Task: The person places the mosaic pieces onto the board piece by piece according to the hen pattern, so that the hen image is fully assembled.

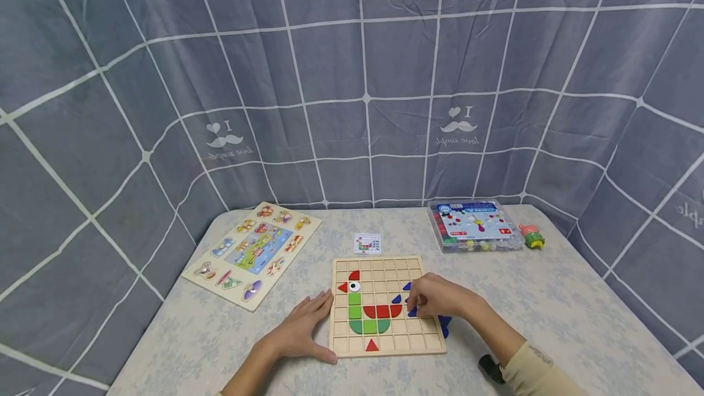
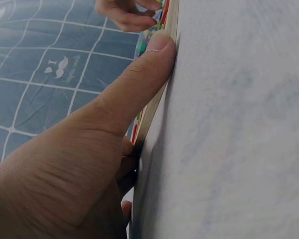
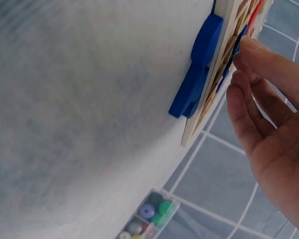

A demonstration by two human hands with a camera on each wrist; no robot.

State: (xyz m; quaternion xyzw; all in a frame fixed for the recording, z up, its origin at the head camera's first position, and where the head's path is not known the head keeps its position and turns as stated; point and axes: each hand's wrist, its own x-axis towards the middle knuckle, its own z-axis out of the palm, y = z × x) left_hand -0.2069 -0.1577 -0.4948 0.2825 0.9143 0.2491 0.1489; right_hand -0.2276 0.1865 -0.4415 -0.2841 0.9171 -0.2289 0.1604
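A square wooden grid board [image 1: 387,347] lies on the table, with red, green and blue pieces forming a bird shape. My left hand [image 1: 301,330] rests at its lower left corner, fingers along the left edge; the thumb [image 2: 139,69] touches the near edge. Over the board's right side, my right hand [image 1: 437,296] pinches a small blue piece [image 3: 240,42] at the surface with its fingertips, which partly hide it. Other blue pieces [image 1: 396,299] sit in nearby squares. Several loose blue pieces [image 3: 207,42] lie against the board's right edge.
A small pattern card [image 1: 367,243] lies behind the board. At the back left is a wooden picture puzzle [image 1: 247,298]. A clear plastic box of beads [image 1: 475,228] and a small colourful toy [image 1: 531,236] stand at the back right. A dark object [image 1: 491,369] lies near the right forearm.
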